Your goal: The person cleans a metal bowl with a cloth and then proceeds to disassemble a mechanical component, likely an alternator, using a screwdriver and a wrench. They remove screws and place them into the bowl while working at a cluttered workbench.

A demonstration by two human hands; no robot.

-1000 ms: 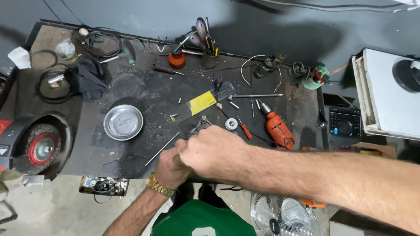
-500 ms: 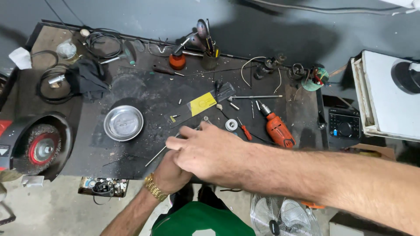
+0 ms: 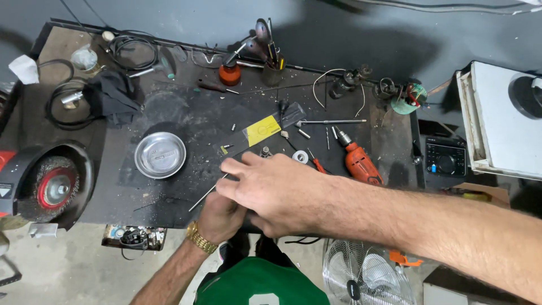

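Setting: metalworking/repair workshop. Dark, scuffed workbench (image 3: 169, 197) strewn with bits and metal filings. Orange electric drill (image 3: 361, 162) at 3 o'clock; bench grinder with wire wheel (image 3: 53, 189) at 9 o'clock; steel parts bowl (image 3: 160, 155) left of centre; coiled cables (image 3: 127, 48) at 11 o'clock; floor fan (image 3: 367, 277) at 5 o'clock.

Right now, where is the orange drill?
The orange drill lies on the dark workbench, right of centre, just beyond the right hand.

Bare benchtop (image 3: 141, 195) left of the hands; metal bowl (image 3: 160, 155) beyond it.
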